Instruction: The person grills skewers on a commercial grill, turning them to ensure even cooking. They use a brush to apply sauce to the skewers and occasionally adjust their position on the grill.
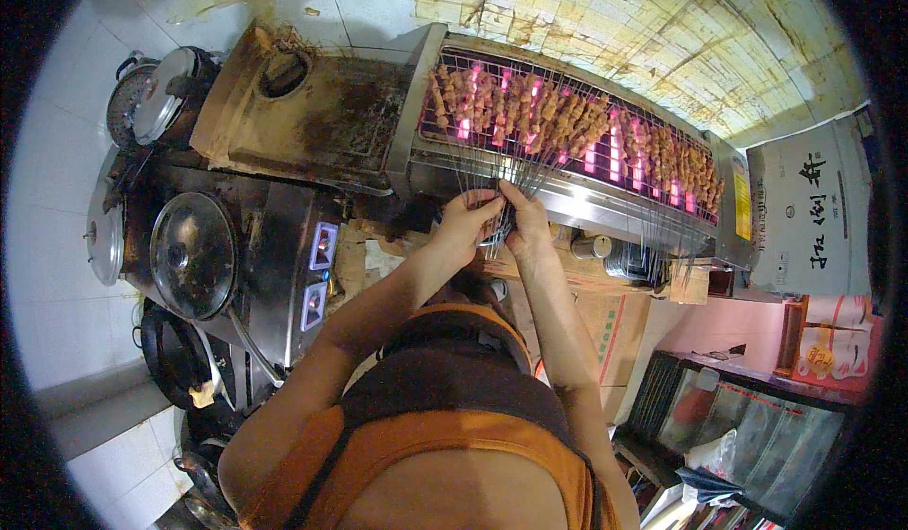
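Note:
Meat skewers point(535, 115) lie side by side over the glowing elements of a steel electric grill point(560, 200). Their thin metal sticks fan together at the grill's front edge. My left hand point(462, 226) pinches the gathered stick ends from the left, thumb pointing right. Against the other side of the same bundle, my right hand point(526, 223) has its fingers closed around the sticks. A second group of meat skewers point(670, 158) rests on the right half of the grill rack, its sticks hanging over the front, away from both hands.
To the left stand a soot-stained metal box point(323, 122) and a stove with control knobs point(312, 275). A glass-lidded pan point(191, 255) and a black wok point(174, 353) sit there. A cardboard box point(809, 211) stands right of the grill; a glass-fronted cabinet point(752, 431) is at lower right.

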The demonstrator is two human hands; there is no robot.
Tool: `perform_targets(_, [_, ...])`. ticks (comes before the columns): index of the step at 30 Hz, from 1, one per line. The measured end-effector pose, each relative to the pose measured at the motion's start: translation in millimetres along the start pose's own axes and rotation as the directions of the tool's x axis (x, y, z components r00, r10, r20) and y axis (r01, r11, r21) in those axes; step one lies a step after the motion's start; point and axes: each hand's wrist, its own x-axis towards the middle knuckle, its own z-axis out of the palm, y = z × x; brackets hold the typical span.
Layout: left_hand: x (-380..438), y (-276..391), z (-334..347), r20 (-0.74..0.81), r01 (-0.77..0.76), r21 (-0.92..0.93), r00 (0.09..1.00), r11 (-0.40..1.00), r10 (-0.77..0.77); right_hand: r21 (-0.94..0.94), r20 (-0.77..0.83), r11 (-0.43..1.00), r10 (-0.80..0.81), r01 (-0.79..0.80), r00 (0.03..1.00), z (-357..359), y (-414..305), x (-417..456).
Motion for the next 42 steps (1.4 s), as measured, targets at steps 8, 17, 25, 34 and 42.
perform_targets(8, [-2,-2,-3,-0.163,-0.074,0.048,0.983,0.996,0.081,-0.03,-0.002,0.999,0.038,-0.038,0.999,4,-2,-6])
perform_targets(17, [-6,0,3,-0.138,-0.072,0.023,0.988,0.997,0.074,-0.033,-0.031,0.999,-0.009,0.008,0.999,10,-2,-7])
perform_targets(25, [-3,-2,-1,-0.078,-0.106,0.088,0.991,0.99,0.113,-0.014,-0.006,1.0,0.023,-0.023,1.0,6,-2,-5])
perform_targets(34, [-8,2,8,-0.06,-0.034,0.023,0.998,0.999,0.036,-0.089,0.006,0.996,0.031,-0.03,1.0,-4,-1,0])
perform_targets(42, [-14,5,0,0.104,-0.003,0.094,0.995,0.996,-0.007,-0.08,-0.043,0.995,-0.069,0.065,0.997,5,-21,-40])
